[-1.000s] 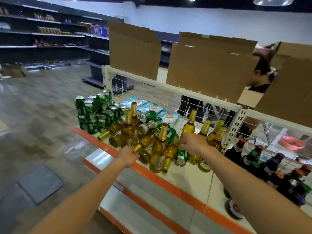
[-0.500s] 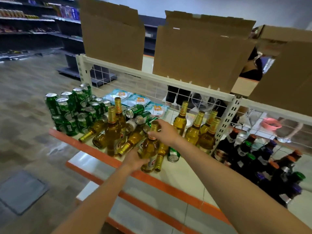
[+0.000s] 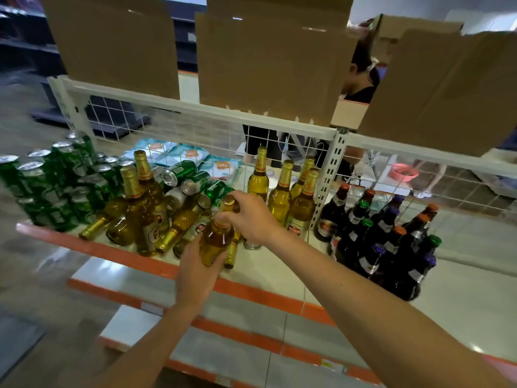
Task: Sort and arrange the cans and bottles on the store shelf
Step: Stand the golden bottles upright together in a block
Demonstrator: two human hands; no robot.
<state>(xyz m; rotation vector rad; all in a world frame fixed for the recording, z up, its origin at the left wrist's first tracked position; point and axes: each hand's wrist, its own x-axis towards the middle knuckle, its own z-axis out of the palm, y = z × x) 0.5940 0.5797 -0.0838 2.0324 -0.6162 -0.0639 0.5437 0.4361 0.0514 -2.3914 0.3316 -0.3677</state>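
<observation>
The left hand [image 3: 195, 273] wraps the amber bottle [image 3: 216, 240] by its body while the right hand [image 3: 253, 219] pinches its neck. It stands near-upright at the shelf [image 3: 112, 249] front, and the standing row [image 3: 279, 191] is just to the right.

Three brown cardboard boxes [image 3: 268, 60] stand in a row up top, a person in a dark top [image 3: 359, 92] shows between the middle and right ones, pale blue snack packets [image 3: 193, 156] lie flat by a white wire grid [image 3: 126, 113], and a pink basin [image 3: 404, 172] sits beyond on the right.
</observation>
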